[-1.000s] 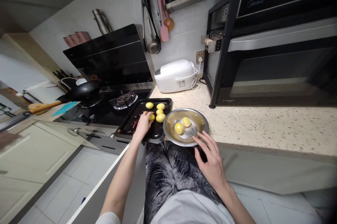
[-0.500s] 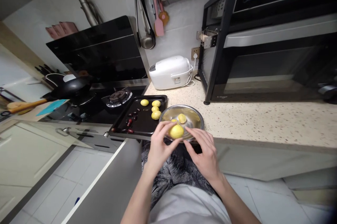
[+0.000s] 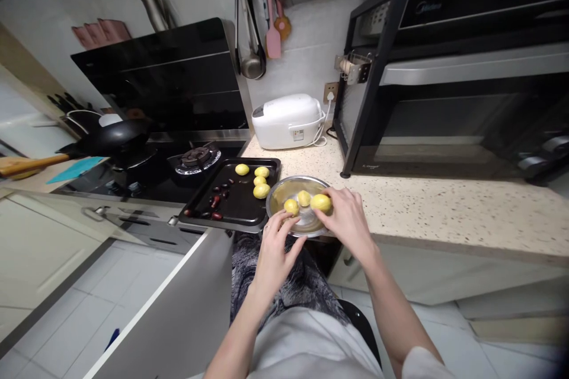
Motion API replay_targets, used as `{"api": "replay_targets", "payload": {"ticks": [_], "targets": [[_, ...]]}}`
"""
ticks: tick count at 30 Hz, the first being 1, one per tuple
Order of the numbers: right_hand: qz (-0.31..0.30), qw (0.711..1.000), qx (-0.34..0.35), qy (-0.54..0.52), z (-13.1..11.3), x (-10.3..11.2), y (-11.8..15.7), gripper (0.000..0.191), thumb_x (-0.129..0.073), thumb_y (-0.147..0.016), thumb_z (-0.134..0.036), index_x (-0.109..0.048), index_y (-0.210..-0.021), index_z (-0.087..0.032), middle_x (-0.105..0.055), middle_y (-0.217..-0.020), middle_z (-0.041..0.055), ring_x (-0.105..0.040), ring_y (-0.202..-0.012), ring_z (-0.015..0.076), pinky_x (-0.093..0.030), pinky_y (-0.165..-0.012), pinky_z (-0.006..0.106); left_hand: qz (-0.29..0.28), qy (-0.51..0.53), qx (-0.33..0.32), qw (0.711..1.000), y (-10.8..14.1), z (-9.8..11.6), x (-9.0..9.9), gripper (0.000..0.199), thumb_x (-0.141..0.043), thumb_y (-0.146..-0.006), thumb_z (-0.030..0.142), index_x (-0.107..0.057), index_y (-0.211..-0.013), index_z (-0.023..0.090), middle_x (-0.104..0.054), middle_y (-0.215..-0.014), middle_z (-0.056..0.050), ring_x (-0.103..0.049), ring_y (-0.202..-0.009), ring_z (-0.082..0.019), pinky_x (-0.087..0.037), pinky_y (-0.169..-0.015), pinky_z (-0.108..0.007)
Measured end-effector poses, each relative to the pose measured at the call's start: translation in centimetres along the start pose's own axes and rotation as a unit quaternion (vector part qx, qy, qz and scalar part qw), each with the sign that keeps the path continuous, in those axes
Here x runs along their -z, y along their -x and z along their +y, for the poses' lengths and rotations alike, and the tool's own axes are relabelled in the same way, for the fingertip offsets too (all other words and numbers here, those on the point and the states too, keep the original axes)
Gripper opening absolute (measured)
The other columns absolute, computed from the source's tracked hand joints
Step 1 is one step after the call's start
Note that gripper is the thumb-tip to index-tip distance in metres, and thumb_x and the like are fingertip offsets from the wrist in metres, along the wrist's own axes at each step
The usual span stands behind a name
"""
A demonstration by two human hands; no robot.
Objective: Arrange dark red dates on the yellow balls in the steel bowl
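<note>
My right hand grips a yellow ball over the right side of a round metal bowl. Two more yellow pieces, one central and one at the left, lie in the bowl. My left hand is at the bowl's near left rim, fingers apart, its fingertips close to the left piece. Beside the bowl on the left is a black tray, with several yellow balls along its right part and several dark red, date-like pieces at its left.
A white appliance stands behind the tray and bowl. The oven and its black rack are at the right. At the left are a gas burner and a black wok. An open drawer or door panel juts out below the tray.
The yellow ball has moved right, from between my hands into my right hand's grip. My left hand has dropped slightly away from it. The view has shifted a little.
</note>
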State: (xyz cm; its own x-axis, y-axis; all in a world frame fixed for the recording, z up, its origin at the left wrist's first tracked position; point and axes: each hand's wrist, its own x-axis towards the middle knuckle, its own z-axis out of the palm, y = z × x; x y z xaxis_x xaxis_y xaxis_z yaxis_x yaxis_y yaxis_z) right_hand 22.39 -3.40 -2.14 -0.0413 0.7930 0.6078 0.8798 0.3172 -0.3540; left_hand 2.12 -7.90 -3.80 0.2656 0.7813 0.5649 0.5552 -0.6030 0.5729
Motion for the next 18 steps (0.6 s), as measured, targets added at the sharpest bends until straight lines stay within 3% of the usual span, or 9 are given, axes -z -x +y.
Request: {"api": "replay_targets", "payload": {"ticks": [7, 13, 18], "targets": [[-0.088, 0.992, 0.054, 0.074, 1.1, -1.2, -1.9, 0.013, -0.069, -0.084, -0.018, -0.076, -0.095, -0.02, -0.074, -0.083, 0.0106, -0.06, -0.096, 0.0318, -0.044, -0.085, 0.043, -0.005, -0.017, -0.008, 1.0, 0.1, -0.2, -0.1, 0.029, -0.064, -0.099, 0.029, -0.063, -0.129, 0.029, -0.065, -0.134, -0.011, -0.055, -0.138, -0.03, -0.043, -0.118, -0.058], [-0.071, 0.995, 0.064, 0.025, 1.1, -1.3, -2.0, 0.035, -0.066, -0.086, -0.011, -0.073, -0.118, -0.021, -0.078, -0.112, 0.0107, -0.062, -0.102, 0.0313, -0.043, -0.088, 0.045, -0.001, -0.013, -0.009, 1.0, 0.1, -0.4, -0.1, 0.031, -0.065, -0.098, 0.03, -0.064, -0.129, 0.028, -0.065, -0.134, -0.011, -0.055, -0.137, -0.03, -0.042, -0.119, -0.059], [-0.047, 0.998, 0.044, -0.009, 1.0, -0.7, -0.6, 0.029, -0.058, -0.095, -0.017, -0.071, -0.12, -0.02, -0.076, -0.12, 0.0119, -0.064, -0.109, 0.031, -0.042, -0.095, 0.049, -0.004, 0.003, -0.01, 1.0, -0.2, -0.7, 0.4, 0.03, -0.065, -0.099, 0.032, -0.064, -0.128, 0.028, -0.065, -0.133, -0.01, -0.054, -0.139, -0.029, -0.04, -0.121, -0.058]]}}
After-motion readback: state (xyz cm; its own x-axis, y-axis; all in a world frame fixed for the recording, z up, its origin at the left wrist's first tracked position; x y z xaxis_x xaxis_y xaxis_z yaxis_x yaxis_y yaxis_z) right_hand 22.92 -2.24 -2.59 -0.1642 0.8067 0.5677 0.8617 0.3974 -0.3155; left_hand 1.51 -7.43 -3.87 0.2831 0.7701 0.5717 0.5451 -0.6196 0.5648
